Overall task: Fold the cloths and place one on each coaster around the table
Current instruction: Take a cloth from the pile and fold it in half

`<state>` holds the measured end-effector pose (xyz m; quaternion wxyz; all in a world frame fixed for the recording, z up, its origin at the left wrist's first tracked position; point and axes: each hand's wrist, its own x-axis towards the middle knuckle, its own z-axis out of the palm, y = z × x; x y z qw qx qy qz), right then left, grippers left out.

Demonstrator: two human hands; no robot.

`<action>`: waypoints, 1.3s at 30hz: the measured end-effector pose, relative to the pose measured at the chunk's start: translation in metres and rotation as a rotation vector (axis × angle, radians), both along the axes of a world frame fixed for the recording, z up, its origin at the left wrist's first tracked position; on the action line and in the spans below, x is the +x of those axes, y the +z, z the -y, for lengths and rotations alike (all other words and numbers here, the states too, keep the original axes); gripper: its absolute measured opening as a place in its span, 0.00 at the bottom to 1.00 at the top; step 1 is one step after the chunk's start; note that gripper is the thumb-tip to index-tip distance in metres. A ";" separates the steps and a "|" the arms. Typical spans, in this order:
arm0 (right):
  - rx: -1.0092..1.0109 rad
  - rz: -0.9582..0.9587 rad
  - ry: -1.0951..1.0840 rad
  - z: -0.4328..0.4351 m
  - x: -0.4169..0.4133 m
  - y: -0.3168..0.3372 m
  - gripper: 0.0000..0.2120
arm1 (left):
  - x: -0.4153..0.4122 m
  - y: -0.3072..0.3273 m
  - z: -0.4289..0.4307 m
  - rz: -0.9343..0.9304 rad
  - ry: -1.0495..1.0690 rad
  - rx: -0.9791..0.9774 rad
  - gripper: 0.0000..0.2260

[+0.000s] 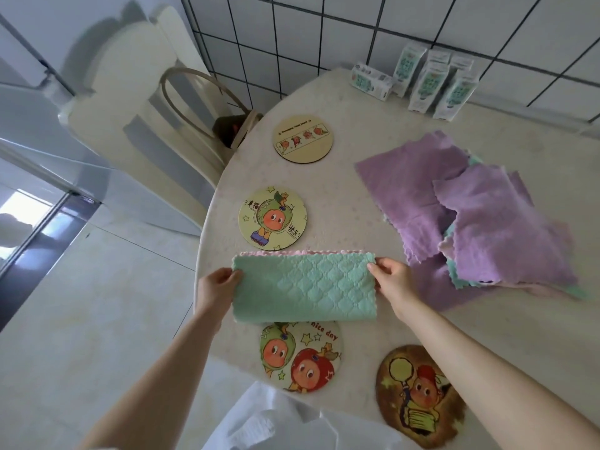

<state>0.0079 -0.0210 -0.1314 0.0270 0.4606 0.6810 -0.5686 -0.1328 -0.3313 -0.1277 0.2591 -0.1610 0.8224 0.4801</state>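
White tiled wall (324,34), cream chair (136,102) beside the pale table (357,102), glossy floor (97,287).

Four round cartoon-printed coasters (302,139) (272,218) (300,357) (418,396). One mint-green quilted cloth (303,287), folded. Loose pile: at least two lilac fleecy cloths (412,186) (500,228), with mint edges showing underneath, number unclear. Small white-and-green cartons (428,89): about six, one lying flat. One cream chair (136,102), one handled bag (240,128).

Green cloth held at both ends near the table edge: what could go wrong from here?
The green cloth is pinched only at its ends by the left hand and right hand; a slip could undo the fold or drop it off the table edge. It hides part of the nearest coaster, so it may land off-centre.
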 end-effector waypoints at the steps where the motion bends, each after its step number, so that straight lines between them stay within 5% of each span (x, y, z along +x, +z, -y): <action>1: 0.018 0.015 0.002 0.000 -0.003 0.000 0.03 | -0.002 0.000 -0.001 0.003 -0.008 -0.010 0.07; 18: 0.227 0.224 -0.018 0.003 -0.020 0.005 0.11 | -0.016 -0.003 -0.015 -0.056 -0.055 -0.181 0.09; 23: 0.278 0.123 0.033 0.003 -0.018 0.007 0.06 | -0.004 0.007 -0.011 -0.215 -0.050 -0.326 0.06; 30: 0.817 -0.093 0.701 0.066 0.021 0.035 0.23 | 0.071 0.010 -0.027 -0.734 -0.758 -0.296 0.16; 34: 0.906 -0.123 0.961 0.100 0.038 0.018 0.29 | 0.103 -0.003 -0.035 -0.762 -1.128 -0.346 0.25; 39: 1.088 -0.044 1.171 0.097 0.058 0.004 0.37 | 0.108 -0.018 -0.019 -0.672 -1.239 -0.491 0.29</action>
